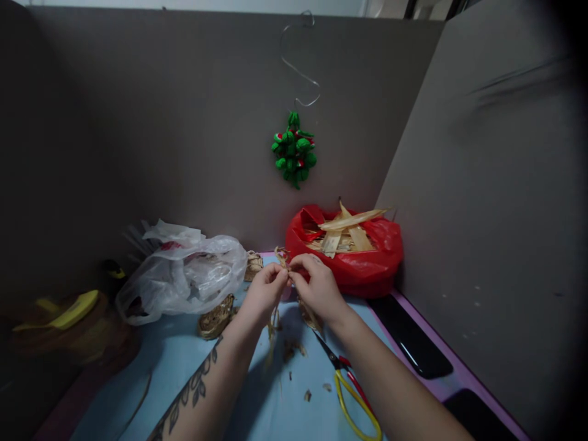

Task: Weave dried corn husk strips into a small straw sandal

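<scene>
Straw strand (pixel 282 260): tan, dry, thin, twisted, one end curling upward. Held above the table (pixel 169 346), toward the middle of its far edge. Left hand (pixel 267 288) pinched narrow on it, thumb to finger; right hand (pixel 318 289) likewise, fingertips close against the left's. Red bag (pixel 362 272) by the far right corner, dry husks (pixel 340 231) on top.

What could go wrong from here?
Two risks, as I judge it. The scissors lie close by, with their dark tip pointing away from the person, so lowering the right hand carelessly could meet the point. The fibre pinched between it and the left hand looks thin and dry, so a hard pull might split it.
</scene>
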